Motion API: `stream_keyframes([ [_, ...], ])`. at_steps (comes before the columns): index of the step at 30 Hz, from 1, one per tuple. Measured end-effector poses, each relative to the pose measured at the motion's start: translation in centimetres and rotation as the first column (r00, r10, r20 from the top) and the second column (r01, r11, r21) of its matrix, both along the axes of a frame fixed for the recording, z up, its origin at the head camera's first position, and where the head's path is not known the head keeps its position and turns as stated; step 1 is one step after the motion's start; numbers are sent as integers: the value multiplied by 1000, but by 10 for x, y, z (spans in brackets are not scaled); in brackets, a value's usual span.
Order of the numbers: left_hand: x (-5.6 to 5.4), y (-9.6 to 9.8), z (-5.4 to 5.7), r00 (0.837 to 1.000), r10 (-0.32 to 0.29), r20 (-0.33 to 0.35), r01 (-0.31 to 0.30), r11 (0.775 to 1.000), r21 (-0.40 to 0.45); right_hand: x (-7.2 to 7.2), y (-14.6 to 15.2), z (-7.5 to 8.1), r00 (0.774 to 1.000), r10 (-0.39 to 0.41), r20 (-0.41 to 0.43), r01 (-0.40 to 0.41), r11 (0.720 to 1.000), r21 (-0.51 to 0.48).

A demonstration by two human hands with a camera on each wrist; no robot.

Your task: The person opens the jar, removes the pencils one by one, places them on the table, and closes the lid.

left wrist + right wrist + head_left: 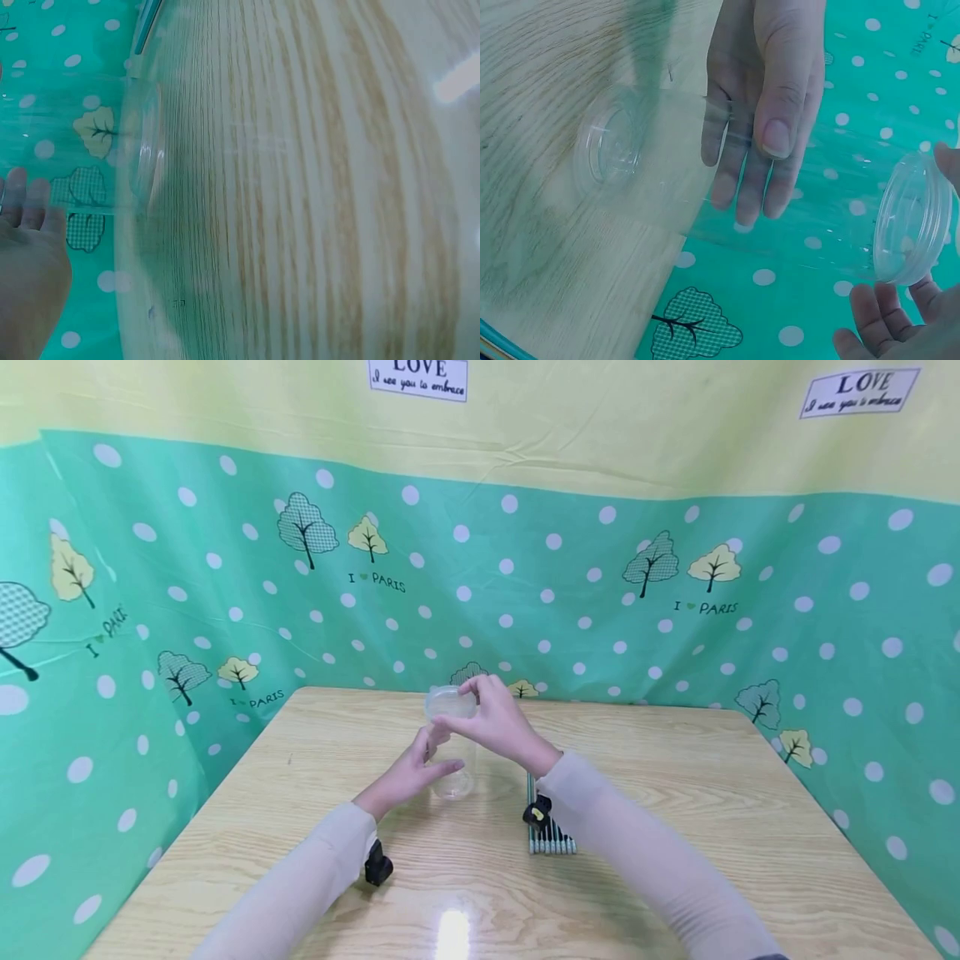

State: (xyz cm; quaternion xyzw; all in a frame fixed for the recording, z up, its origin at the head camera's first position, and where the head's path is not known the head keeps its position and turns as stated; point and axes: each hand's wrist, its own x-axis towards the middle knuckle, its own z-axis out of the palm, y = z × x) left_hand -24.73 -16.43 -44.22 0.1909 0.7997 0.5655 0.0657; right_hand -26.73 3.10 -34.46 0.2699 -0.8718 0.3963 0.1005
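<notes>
A tall, clear plastic jar stands upright at the table's far middle, its round base by the tabletop. My left hand holds the jar's see-through body, thumb on the near side and fingers on the other, as the right wrist view also shows. At the top, my right hand grips the clear screw lid by its rim, thumb and fingers on opposite sides. The lid sits at the jar's mouth.
Several thin green-and-white sticks lie side by side on the wooden table, partly under the right forearm. Small black cameras hang at both wrists. A green dotted cloth hangs behind the table and along its sides.
</notes>
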Motion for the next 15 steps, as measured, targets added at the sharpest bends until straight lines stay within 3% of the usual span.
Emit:
stream_keyframes([
  [6, 0, 0, 1, 1000, 2, -4, -2, 1000, -12, -2, 1, -3, 1000, 21, 7, -21, 999, -28],
  [10, 0, 0, 1, 1000, -3, -15, 3, 1000, -7, -10, 7, -3, 985, 152, 80, -144, 985, -91],
  [12, -1, 1, 1, 1000, -1, -19, 1, 1000, -7, -16, 10, -3, 957, 257, 136, -239, 962, -134],
  [15, -1, 1, 1, 1000, 4, -25, -5, 1000, -6, -24, 17, -2, 886, 401, 232, -360, 912, -199],
])
